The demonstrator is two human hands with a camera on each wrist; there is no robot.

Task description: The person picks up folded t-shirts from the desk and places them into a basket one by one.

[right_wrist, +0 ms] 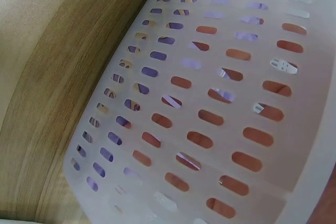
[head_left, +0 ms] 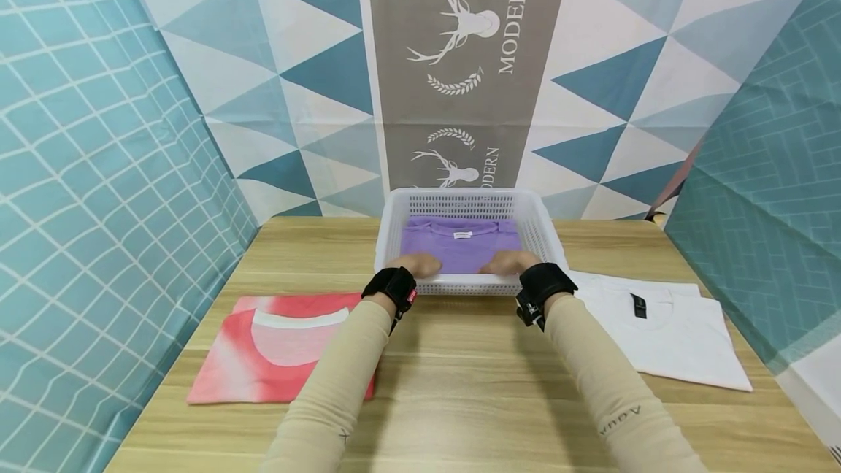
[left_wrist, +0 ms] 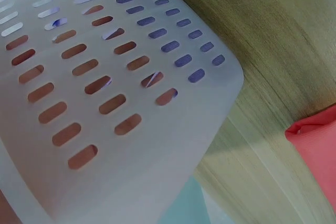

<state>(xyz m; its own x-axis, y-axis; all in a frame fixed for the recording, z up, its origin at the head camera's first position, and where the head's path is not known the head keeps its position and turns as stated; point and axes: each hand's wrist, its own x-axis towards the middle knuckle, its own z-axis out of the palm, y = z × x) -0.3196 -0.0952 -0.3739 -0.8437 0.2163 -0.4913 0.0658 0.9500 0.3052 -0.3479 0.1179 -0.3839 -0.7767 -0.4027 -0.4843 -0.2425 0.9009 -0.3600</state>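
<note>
A purple shirt (head_left: 460,248), folded with its collar and white label at the far side, lies inside a white perforated plastic basket (head_left: 463,287). My left hand (head_left: 419,264) reaches over the near rim on the left and touches the shirt's near part. On the right, my right hand (head_left: 509,262) does the same. The fingertips of both hands are hidden against the cloth and behind the rim. Through the slots of the basket wall (left_wrist: 173,124) in the left wrist view, skin and purple cloth show; the right wrist view shows the same through its wall (right_wrist: 210,145).
A folded red and white shirt (head_left: 296,345) lies on the wooden table (head_left: 466,385) left of the basket. To the right is a folded white shirt (head_left: 663,331) with a black label. Patterned cloth (head_left: 453,93) hangs behind the table, and more cloth hangs at both sides.
</note>
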